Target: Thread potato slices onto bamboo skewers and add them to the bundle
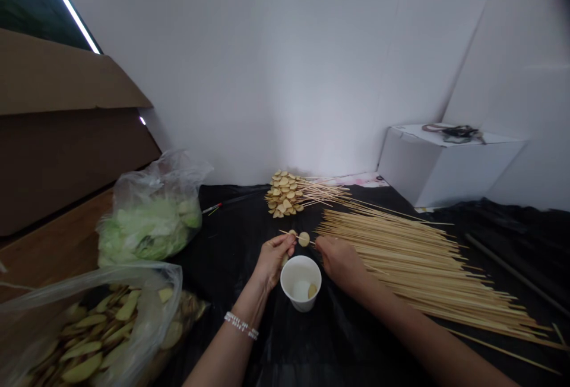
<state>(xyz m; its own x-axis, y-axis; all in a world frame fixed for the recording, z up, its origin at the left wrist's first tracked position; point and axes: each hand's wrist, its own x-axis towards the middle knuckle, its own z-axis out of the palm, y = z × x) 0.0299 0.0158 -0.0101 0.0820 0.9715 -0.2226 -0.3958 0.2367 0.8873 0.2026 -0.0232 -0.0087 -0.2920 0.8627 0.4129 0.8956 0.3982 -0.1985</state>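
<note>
Left hand [276,259], fingers closed on bamboo skewer [287,234] bearing potato slices [304,239]; right hand [341,262], grip unclear; white cup [294,269] between, slices handy.

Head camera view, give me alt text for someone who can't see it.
The left hand holds a bamboo skewer threaded with round pale slices, probably potato, and the right hand reaches beside it, above a white paper cup on black plastic sheeting. A heap of loaded skewers and many bare skewers lie nearby.
</note>
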